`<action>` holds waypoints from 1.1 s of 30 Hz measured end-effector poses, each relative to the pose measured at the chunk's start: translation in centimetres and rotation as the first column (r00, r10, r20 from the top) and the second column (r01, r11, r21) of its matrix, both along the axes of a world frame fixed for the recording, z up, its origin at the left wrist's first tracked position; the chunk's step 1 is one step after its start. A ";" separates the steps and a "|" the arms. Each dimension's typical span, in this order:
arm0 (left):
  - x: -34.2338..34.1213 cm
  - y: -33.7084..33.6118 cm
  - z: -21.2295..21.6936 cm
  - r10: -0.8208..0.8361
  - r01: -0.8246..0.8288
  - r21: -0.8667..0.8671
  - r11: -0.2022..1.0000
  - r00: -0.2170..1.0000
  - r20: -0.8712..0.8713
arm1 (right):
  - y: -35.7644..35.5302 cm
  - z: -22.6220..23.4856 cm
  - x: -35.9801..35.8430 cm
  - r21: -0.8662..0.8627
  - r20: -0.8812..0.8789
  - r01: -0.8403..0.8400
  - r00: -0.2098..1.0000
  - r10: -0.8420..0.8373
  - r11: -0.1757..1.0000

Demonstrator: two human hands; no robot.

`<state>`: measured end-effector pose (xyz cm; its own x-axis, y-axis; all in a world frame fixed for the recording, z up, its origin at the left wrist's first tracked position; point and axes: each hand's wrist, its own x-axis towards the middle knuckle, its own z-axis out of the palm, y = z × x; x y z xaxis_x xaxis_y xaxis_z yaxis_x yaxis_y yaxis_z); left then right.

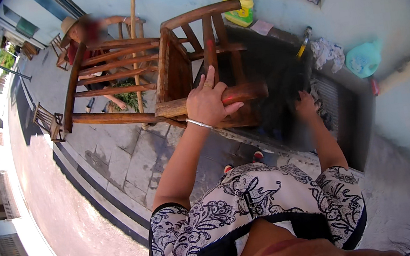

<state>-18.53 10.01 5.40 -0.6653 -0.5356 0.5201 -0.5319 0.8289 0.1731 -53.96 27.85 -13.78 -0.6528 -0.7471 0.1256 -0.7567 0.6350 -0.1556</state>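
Left fingers [212,76] grasp the wooden chair [171,70], already tipped; right fingers [305,97], basin [278,73] beneath, I cannot read; handling looks unfinished.

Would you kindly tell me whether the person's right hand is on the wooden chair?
No, the left hand is on the wooden chair, while the right hand is apart from it.

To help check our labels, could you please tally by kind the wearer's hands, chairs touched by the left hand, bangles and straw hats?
Hands: 2 (left hand, right hand)
Chair: 1
Bangle: 1
Straw hat: 1
Total: 5
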 end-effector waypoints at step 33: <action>0.4 0.4 0.1 -0.006 0.007 0.007 1.000 1.000 -0.024 | -14.8 -9.5 -0.9 -0.650 0.760 0.131 0.076 0.646 0.749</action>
<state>-18.15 10.38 5.47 -0.6560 -0.5349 0.5325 -0.5221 0.8311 0.1916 -54.83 13.07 -23.23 -0.2722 -0.9621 -0.0141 0.1794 -0.0363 -0.9831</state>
